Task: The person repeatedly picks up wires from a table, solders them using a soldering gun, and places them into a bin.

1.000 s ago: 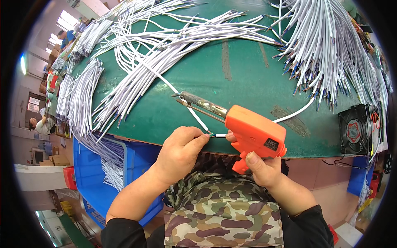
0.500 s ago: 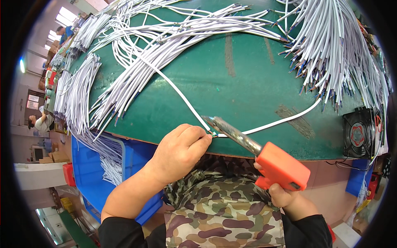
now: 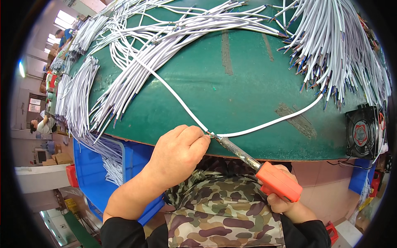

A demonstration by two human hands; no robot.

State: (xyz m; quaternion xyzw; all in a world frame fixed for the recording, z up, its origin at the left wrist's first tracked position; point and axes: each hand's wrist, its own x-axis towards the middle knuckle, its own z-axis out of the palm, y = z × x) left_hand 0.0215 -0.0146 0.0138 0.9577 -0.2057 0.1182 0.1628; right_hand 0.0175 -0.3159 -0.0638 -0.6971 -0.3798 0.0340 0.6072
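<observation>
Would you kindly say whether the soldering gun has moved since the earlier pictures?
Yes, toward the person: the soldering gun reaches less far over the table.

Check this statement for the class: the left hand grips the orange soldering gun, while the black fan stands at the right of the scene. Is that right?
Not quite: the head view shows the right hand, not the left hand, gripping the orange soldering gun. The black fan does stand at the right.

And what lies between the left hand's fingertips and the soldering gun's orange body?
The head view shows the soldering gun's metal barrel, which ends at the cable joint.
</observation>
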